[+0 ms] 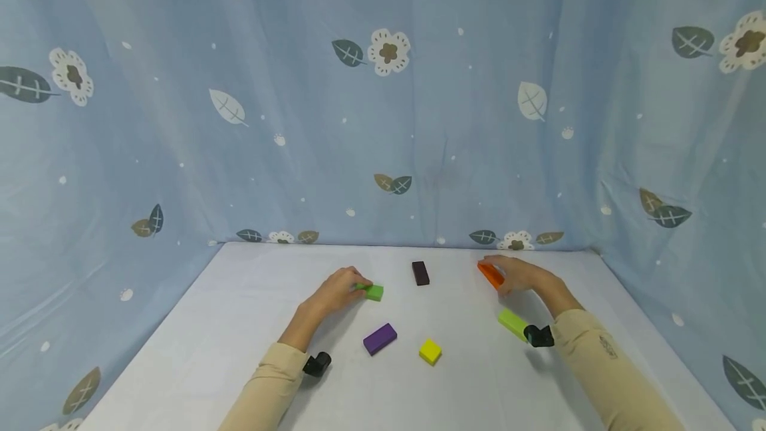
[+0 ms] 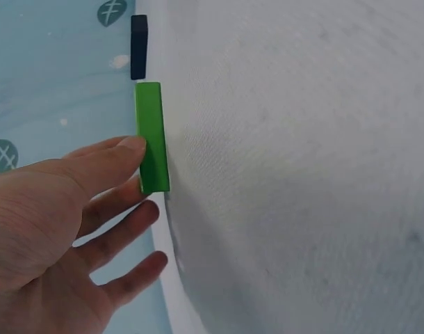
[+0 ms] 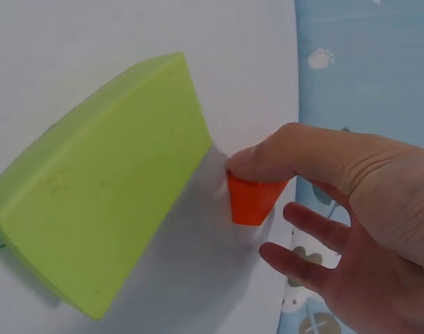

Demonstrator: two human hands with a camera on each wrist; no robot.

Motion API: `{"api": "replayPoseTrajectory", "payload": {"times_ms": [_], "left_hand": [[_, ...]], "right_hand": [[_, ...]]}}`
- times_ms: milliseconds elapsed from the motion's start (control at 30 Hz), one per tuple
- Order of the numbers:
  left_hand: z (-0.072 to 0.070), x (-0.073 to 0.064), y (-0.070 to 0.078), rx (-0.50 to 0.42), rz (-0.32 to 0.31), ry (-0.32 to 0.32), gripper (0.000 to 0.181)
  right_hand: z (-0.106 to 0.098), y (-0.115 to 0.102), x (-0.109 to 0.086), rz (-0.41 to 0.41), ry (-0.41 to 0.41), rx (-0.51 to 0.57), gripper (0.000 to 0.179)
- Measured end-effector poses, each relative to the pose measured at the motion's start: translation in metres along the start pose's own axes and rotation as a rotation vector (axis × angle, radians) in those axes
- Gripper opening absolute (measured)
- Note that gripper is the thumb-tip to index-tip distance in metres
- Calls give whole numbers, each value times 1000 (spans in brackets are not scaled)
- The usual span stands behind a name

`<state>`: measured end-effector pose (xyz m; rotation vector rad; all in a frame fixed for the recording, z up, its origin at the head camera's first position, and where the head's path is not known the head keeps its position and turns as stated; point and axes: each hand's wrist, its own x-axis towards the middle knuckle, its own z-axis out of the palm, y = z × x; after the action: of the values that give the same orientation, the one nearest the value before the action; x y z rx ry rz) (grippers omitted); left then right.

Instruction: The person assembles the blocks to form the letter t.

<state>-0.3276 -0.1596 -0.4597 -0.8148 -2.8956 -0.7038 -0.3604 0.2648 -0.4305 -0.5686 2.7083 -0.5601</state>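
At the left of the table, my left hand point(image 1: 336, 292) pinches a green block point(image 1: 375, 292). In the left wrist view the thumb lies on the near end of this green block point(image 2: 151, 125), with the other fingers spread below. Toward the back right, my right hand point(image 1: 522, 275) grips an orange block point(image 1: 491, 275) between thumb and fingers. The right wrist view shows the thumb over the orange block point(image 3: 252, 202), partly hiding it. A lime-green block point(image 1: 512, 324) lies below the right hand, close to the wrist camera.
A black block point(image 1: 421, 273) lies at the back, between the hands. Nearer the front are a purple block point(image 1: 380, 339) and a yellow block point(image 1: 430, 352). Patterned blue cloth point(image 1: 419, 118) walls the white table point(image 1: 455, 391) at the back and sides.
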Motion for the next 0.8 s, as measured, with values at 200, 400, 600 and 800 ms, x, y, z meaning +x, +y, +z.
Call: {"api": "replayPoseTrajectory", "payload": {"times_ms": [200, 400, 600, 800], "left_hand": [[1, -2, 1, -18, 4, 13, 24], [1, -4, 5, -23, -4, 4, 23], [-1, -4, 7, -9, 8, 24, 22], [-1, -3, 7, -27, 5, 12, 22]], "right_hand": [[4, 0, -3, -16, 11, 4, 80], [7, -3, -4, 10, 6, -22, 84], [7, -5, -2, 25, 25, -28, 83], [6, -5, -4, 44, 30, -4, 81]]}}
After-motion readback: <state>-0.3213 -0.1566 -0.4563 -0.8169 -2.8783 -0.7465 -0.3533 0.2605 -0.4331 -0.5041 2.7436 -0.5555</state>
